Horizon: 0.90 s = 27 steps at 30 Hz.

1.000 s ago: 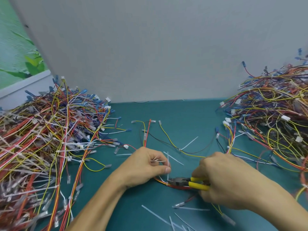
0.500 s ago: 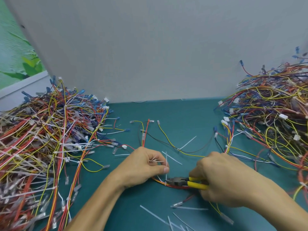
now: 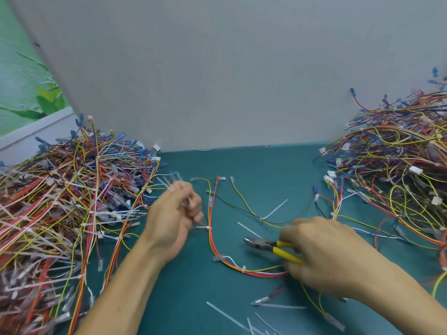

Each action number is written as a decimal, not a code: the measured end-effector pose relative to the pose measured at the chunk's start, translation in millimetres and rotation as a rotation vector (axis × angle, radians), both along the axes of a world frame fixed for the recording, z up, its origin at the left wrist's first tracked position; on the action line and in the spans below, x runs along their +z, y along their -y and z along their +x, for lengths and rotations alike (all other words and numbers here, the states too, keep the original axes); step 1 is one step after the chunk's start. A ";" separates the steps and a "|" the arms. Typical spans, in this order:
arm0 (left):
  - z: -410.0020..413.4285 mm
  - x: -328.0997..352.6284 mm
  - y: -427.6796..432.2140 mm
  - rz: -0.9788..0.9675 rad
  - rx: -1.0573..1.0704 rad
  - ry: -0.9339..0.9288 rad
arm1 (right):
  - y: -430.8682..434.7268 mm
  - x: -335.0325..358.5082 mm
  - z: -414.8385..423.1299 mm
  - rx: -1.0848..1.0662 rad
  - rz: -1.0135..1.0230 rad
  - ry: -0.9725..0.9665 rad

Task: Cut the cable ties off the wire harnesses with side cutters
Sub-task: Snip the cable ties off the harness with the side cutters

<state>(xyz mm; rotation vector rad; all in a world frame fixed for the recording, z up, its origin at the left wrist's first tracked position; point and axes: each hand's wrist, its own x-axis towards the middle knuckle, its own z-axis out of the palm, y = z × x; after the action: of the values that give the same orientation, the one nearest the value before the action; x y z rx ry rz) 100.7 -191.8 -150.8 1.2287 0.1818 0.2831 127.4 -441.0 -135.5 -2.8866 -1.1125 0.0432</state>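
Teal bench matting (image 3: pixel 254 165) is backed by one plain grey wall (image 3: pixel 217 68), and on it one pair of yellow-handled steel side cutters (image 3: pixel 268 246) is gripped by the curled fingers of the right hand (image 3: pixel 321 257), nose pointed left. Just left of the cutters one loose harness of red, yellow and orange wires (image 3: pixel 212 238) is laid in a curve, one white cable tie (image 3: pixel 243 269) seen on it, while further left the blurred left hand (image 3: pixel 174 213) is closed on a small bunch of white tie strips (image 3: pixel 173 186). Two tangled harness heaps are piled well apart from the cutters, one far left (image 3: pixel 60 201) and one to the right (image 3: pixel 391 177), and at least five loose cut strips (image 3: pixel 274 209) are scattered around them.
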 end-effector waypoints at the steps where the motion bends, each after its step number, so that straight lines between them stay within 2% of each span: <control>1: 0.8 1.5 -6.3 -0.063 0.041 -0.004 | -1.8 -1.0 -0.6 0.002 0.043 0.004; 4: 1.4 1.1 -15.4 -0.058 0.099 -0.057 | -9.7 -8.0 -6.5 0.036 0.130 -0.017; 6: 1.7 -2.9 -16.4 0.080 0.129 -0.111 | -15.0 -14.4 -11.1 0.070 0.135 -0.051; 10: -0.9 -7.5 -32.5 0.741 0.287 -0.180 | -13.7 -16.7 -10.1 0.074 0.056 -0.052; 12: -4.2 -5.2 -42.5 0.974 0.318 -0.200 | -8.0 -14.1 -4.9 0.060 0.003 -0.049; 16: -7.6 -3.8 -47.5 1.303 0.052 -0.370 | 0.8 -9.3 2.1 0.040 -0.046 -0.073; 18: -8.3 -2.7 -47.0 1.392 0.042 -0.446 | 1.6 -8.7 3.1 0.037 -0.060 -0.076; 20: -8.3 0.5 -48.4 1.419 0.151 -0.385 | 1.5 -8.5 3.5 0.033 -0.068 -0.086; 22: -9.2 4.4 -47.4 1.394 0.169 -0.313 | 1.6 -7.7 3.3 0.028 -0.074 -0.096; 27: -11.2 7.9 -35.6 1.455 -0.128 -0.379 | 2.1 -5.9 3.3 0.021 -0.079 -0.125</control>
<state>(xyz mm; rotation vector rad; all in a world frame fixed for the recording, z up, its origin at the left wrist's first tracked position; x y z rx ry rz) 89.5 -156.1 -142.9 2.7298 0.2224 0.0201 130.7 -443.1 -141.4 -2.8937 -1.1444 0.2704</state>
